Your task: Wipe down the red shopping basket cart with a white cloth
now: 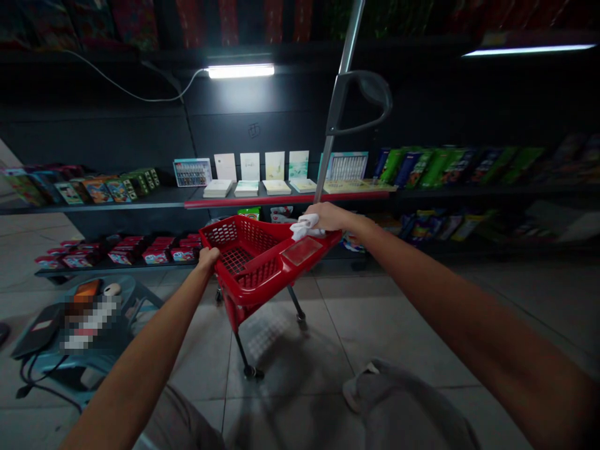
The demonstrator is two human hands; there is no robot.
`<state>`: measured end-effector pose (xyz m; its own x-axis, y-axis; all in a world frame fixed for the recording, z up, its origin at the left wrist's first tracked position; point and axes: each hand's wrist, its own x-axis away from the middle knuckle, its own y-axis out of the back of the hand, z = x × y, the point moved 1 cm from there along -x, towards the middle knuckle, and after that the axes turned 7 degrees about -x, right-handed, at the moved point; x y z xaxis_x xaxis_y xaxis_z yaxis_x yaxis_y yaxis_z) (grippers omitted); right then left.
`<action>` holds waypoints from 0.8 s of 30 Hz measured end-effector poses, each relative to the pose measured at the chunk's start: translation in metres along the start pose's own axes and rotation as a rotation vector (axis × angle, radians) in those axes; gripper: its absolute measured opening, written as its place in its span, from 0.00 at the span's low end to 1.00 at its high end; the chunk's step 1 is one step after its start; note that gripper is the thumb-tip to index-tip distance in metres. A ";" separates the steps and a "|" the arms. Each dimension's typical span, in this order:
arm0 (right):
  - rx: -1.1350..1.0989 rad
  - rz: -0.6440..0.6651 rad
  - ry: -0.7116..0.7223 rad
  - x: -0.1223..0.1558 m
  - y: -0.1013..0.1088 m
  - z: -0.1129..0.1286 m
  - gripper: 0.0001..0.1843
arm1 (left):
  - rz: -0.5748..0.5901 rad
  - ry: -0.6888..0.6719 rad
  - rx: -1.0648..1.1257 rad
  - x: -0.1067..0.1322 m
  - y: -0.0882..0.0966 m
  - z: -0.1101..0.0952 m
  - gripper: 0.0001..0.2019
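A small red shopping cart (pixel 262 284) with a lattice basket stands on wheeled legs in front of me, tilted in my view. My left hand (pixel 209 257) is closed around the near left rim of its basket. At the far right end of the cart, my right hand (pixel 328 217) presses a crumpled white cloth (pixel 305 226) against the red frame. Near this hand, a grey metal pole (pixel 349 44) with a dark looped grip (pixel 363 103) rises from the cart's right side. The pole's lower end is hidden behind my right hand.
Behind the cart, a dark shelf (pixel 173 197) holds booklets (pixel 276 186), boxes (pixel 117 189) and green packets (pixel 438 167). A blue plastic stool (pixel 135 294) at left carries a black device (pixel 42 328) with cables. My shoe (pixel 354 390) rests on the tiled floor (pixel 323 340).
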<state>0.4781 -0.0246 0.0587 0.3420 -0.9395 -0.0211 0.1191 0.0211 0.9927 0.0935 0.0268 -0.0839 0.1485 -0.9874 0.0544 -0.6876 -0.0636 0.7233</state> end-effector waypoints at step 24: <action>-0.486 -0.767 0.442 0.122 -0.069 0.165 0.24 | -0.087 0.117 0.315 0.004 0.002 -0.015 0.16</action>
<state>0.3576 -0.1971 0.0076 0.3165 -0.5494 -0.7733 0.7851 -0.3058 0.5386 0.1034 0.0249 -0.0724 0.2841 -0.9541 0.0942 -0.8519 -0.2061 0.4815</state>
